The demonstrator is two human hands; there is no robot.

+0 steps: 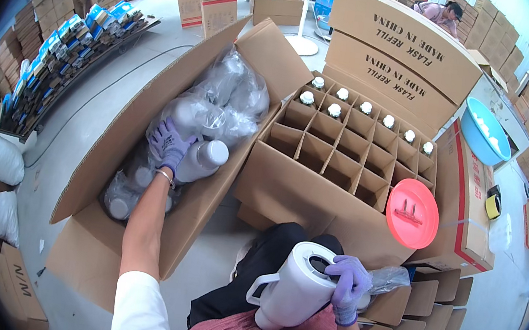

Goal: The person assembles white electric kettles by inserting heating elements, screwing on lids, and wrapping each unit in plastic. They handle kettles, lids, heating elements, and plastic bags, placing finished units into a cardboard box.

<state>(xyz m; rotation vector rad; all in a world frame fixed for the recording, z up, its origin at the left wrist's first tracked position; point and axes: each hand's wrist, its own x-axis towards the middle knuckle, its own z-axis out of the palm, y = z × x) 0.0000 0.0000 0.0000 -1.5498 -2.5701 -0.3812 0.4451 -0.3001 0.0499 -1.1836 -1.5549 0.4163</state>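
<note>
Over the carton (210, 208), left arm (145, 230) outstretched

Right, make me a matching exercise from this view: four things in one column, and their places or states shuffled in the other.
Things
1. Left hand
2. White jug
3. Red dish
4. Blue basin

Places and states
A. Holds several white pieces
B. At a near corner of the divided carton
C. Inside the open carton, among plastic-wrapped containers
D. Above the person's lap, the right hand at its rim

Pairs: 1-C, 2-D, 3-B, 4-A
</note>
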